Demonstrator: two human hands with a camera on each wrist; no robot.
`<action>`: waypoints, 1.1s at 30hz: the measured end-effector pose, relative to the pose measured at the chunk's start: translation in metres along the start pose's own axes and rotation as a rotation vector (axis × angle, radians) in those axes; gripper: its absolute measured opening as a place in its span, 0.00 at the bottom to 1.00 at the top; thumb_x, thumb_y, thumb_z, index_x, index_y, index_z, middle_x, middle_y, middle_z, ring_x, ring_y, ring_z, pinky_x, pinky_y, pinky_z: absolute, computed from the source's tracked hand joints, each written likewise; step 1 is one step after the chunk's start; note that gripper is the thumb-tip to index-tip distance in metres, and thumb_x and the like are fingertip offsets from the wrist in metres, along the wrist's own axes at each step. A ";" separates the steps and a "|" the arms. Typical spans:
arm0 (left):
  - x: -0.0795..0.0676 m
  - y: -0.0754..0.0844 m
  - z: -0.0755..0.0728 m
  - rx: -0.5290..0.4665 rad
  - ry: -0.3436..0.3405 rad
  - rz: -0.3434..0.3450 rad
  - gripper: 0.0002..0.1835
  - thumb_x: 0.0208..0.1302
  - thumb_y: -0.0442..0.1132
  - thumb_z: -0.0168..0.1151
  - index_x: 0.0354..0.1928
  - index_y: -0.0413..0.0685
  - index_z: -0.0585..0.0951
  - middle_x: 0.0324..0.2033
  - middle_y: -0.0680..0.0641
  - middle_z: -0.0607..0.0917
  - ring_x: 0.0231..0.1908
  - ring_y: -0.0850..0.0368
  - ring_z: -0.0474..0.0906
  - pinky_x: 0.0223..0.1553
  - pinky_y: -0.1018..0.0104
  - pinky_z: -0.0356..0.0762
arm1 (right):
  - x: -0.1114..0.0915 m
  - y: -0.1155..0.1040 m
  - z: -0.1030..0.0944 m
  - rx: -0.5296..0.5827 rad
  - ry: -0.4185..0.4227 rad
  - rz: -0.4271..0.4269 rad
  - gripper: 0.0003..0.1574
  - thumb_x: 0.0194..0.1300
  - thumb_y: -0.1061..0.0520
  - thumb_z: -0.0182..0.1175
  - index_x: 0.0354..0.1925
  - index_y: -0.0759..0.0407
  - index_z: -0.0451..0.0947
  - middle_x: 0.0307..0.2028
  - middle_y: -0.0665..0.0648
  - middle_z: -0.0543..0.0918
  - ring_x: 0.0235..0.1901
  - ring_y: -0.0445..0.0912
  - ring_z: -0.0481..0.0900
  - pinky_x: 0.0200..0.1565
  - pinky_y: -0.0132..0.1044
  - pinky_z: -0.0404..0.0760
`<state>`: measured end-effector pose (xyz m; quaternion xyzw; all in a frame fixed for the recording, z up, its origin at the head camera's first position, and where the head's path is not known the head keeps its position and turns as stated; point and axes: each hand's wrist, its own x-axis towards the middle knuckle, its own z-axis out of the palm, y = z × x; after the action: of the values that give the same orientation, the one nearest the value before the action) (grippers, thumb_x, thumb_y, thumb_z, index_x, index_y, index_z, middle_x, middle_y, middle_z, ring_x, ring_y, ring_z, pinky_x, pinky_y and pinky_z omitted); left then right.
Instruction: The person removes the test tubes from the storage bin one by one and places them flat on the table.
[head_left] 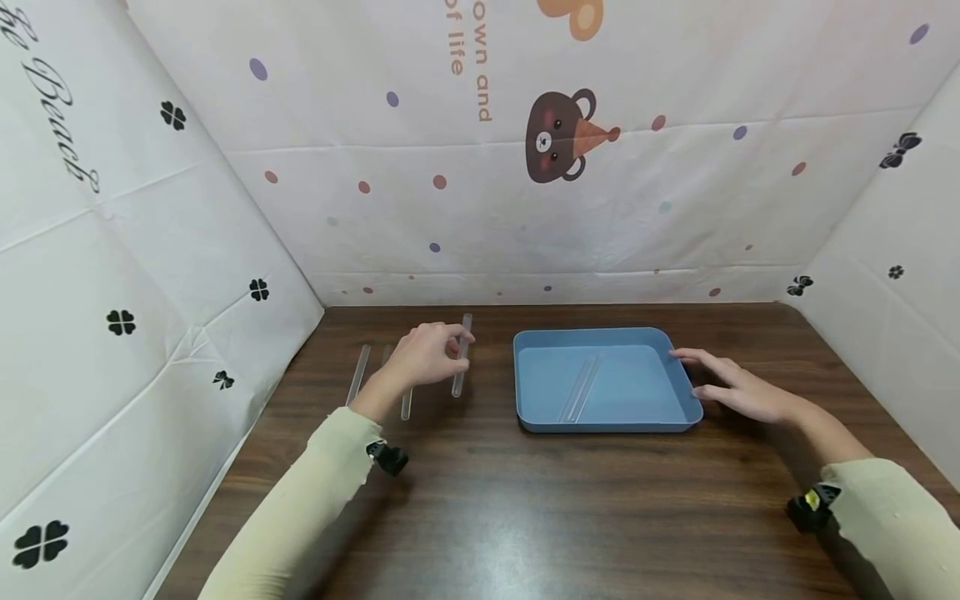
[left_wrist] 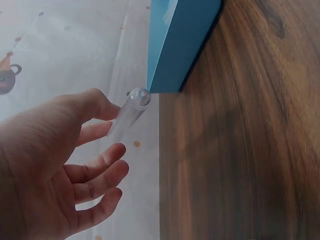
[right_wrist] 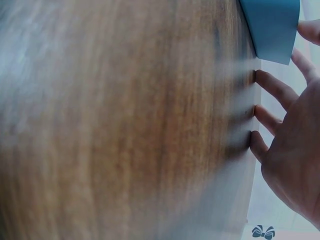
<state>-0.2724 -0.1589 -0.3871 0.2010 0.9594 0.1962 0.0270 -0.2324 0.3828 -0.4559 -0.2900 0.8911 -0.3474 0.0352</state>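
Note:
My left hand (head_left: 427, 354) pinches a clear test tube (head_left: 458, 382) between thumb and index finger, left of a blue tray (head_left: 529, 427). The tube's rounded end (left_wrist: 139, 98) points toward the camera in the left wrist view, and the other fingers are spread loosely below. At the tray's right side, my right hand (head_left: 738, 393) rests its thumb and fingertips against the rim, fingers fairly straight. Inside the tray, two clear tubes (head_left: 579, 393) lie side by side at a slant. Two more tubes (head_left: 359, 372) lie on the table, one partly hidden behind the left hand.
The dark wood table (head_left: 480, 508) meets a white printed cloth (head_left: 480, 208) at the back. Similar cloth walls rise at the left and right sides. A small black camera (head_left: 387, 457) is strapped at the left wrist, another (head_left: 812, 508) at the right.

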 end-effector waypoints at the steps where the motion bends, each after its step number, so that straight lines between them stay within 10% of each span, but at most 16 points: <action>1: -0.001 -0.002 -0.001 0.002 -0.001 -0.004 0.20 0.73 0.44 0.74 0.64 0.57 0.89 0.51 0.45 0.95 0.38 0.52 0.84 0.33 0.62 0.70 | 0.000 0.000 0.000 0.002 0.000 0.000 0.38 0.81 0.64 0.61 0.83 0.64 0.65 0.77 0.74 0.76 0.68 0.11 0.63 0.61 0.19 0.69; 18: -0.017 -0.032 -0.016 0.020 0.025 -0.040 0.20 0.72 0.46 0.72 0.64 0.55 0.89 0.49 0.45 0.95 0.36 0.54 0.83 0.36 0.62 0.74 | -0.001 0.001 0.000 -0.005 -0.006 0.022 0.38 0.81 0.63 0.61 0.83 0.61 0.65 0.77 0.74 0.77 0.67 0.12 0.63 0.61 0.21 0.71; 33: -0.020 -0.039 -0.001 0.005 -0.008 -0.059 0.21 0.72 0.45 0.74 0.64 0.52 0.89 0.47 0.46 0.95 0.34 0.56 0.82 0.33 0.63 0.73 | -0.001 0.000 0.000 -0.009 -0.006 0.037 0.38 0.82 0.62 0.61 0.84 0.60 0.65 0.77 0.74 0.76 0.67 0.11 0.62 0.61 0.21 0.71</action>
<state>-0.2691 -0.2000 -0.4021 0.1733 0.9653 0.1921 0.0360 -0.2314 0.3835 -0.4558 -0.2749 0.8977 -0.3416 0.0430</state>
